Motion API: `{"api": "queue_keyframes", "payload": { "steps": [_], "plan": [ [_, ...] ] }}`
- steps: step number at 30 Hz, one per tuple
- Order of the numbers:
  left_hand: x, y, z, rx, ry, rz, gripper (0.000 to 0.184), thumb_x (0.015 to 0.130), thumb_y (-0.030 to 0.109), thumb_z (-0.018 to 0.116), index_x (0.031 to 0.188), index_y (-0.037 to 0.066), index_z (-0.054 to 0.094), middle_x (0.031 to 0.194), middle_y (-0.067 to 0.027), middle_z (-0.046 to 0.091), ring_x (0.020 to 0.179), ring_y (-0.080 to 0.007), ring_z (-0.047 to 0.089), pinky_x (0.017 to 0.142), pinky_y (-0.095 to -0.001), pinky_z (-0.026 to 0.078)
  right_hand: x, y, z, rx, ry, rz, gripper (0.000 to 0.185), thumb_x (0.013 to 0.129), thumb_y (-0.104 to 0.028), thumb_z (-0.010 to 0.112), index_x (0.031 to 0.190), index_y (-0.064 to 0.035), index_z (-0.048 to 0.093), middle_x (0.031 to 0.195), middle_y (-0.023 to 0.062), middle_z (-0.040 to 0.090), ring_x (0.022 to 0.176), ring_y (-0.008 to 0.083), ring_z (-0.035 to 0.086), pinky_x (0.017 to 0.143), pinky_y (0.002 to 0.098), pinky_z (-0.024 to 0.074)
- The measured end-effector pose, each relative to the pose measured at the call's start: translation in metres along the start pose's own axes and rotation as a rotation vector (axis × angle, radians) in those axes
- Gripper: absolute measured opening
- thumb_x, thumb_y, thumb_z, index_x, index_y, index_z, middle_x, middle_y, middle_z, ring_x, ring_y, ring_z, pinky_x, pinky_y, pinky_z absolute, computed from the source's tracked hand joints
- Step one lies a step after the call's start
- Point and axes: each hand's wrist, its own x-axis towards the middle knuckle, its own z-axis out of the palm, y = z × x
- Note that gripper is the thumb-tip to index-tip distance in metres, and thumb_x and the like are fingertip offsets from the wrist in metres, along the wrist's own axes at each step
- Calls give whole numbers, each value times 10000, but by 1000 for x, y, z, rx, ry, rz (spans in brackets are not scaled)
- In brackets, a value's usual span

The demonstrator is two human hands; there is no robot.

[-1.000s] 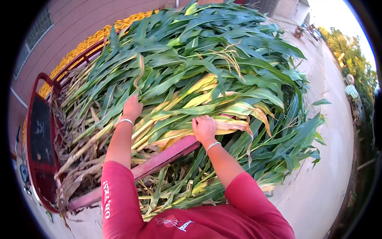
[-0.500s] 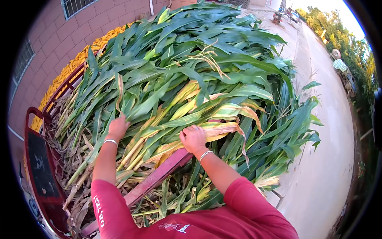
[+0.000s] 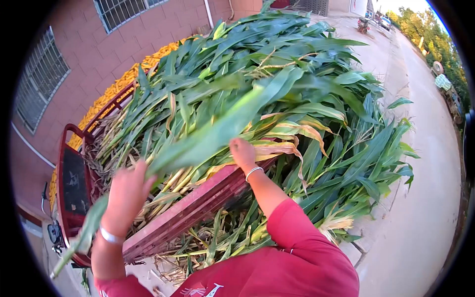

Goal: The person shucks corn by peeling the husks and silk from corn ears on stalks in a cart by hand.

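My left hand point(image 3: 124, 198), with a bracelet at the wrist, is closed around a green corn stalk point(image 3: 213, 136), blurred by motion. The stalk slants across the view above the red cart side point(image 3: 198, 200), its thin cut end at the lower left. My right hand point(image 3: 242, 154) is closed at the cart's edge, against yellowed leaves point(image 3: 279, 148) of the heap. A large pile of green corn stalks point(image 3: 237, 49) fills the cart and spreads over its side.
Yellow corn cobs point(image 3: 118, 85) lie along the brick wall point(image 3: 79, 44) behind the cart. More stalks point(image 3: 217, 237) hang below the cart side. A concrete road point(image 3: 420, 163) runs along the right, with a small machine point(image 3: 363, 24) far off.
My left hand has come back toward my body, lifting a stalk off the heap. My right hand stays by the yellowed leaves. The view has shifted, showing more wall and cart side.
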Motion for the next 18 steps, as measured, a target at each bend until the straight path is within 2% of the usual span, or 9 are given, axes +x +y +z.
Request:
{"api": "queue_keyframes", "payload": {
  "steps": [2,3,6,9,12,13,14,16,18],
  "plan": [
    [-68,18,-14,-91,-38,-75,323,844,231,654,1044,28,502,704,-184,587,675,-377,564,605,-474,434,16,15,-8,1581,279,761,316,924,-392,504,974,-98,609,922,73,666,948,204,597,936,410,411],
    [-96,27,-17,-139,-75,-128,316,840,222,657,1036,26,506,716,-189,586,674,-386,562,607,-476,432,16,26,-22,1585,274,765,316,924,-392,504,974,-98,609,922,73,666,948,204,597,936,410,411],
    [-179,52,-9,-272,-79,-214,299,823,206,672,999,22,518,745,-210,584,676,-405,560,613,-491,435,15,72,-82,2462,548,651,650,912,-589,429,1252,-42,518,1229,91,582,1141,219,533,1141,507,195],
    [-254,67,15,-361,-218,-356,325,796,230,703,971,22,525,739,-215,593,704,-410,575,630,-504,447,26,110,-105,2505,645,766,600,873,-575,520,1209,-81,562,1219,95,592,1128,252,535,1114,507,261],
    [-308,76,60,-488,-278,-396,343,807,278,696,1008,46,540,771,-221,614,747,-416,594,657,-495,465,4,118,-129,2272,660,704,564,783,-499,673,1210,-141,585,1278,57,565,1165,293,511,1042,484,379],
    [-322,78,78,-499,-274,-403,343,807,278,696,1008,46,540,771,-221,614,747,-416,594,657,-495,465,-16,113,-147,2255,588,646,572,783,-477,685,1226,-133,571,1280,59,562,1163,293,510,1047,478,372],
    [-336,78,101,-635,-386,-452,342,825,308,673,1018,57,544,808,-228,624,791,-411,604,691,-494,470,-35,107,-166,2238,514,590,582,783,-456,698,1241,-126,557,1281,61,559,1162,293,509,1051,473,366],
    [-363,78,154,-778,-506,-500,343,842,338,650,1028,68,548,845,-234,635,835,-407,615,726,-494,474,-70,102,-203,1993,549,562,591,806,-390,703,1288,-109,511,1284,70,551,1169,288,505,1057,468,351],
    [-382,78,216,-1006,-777,-561,331,879,351,585,1060,77,542,895,-251,638,896,-389,626,785,-485,471,-101,114,-235,1733,553,428,594,838,-306,690,1337,-86,453,1285,72,543,1171,263,506,1056,455,346]
  ]
}}
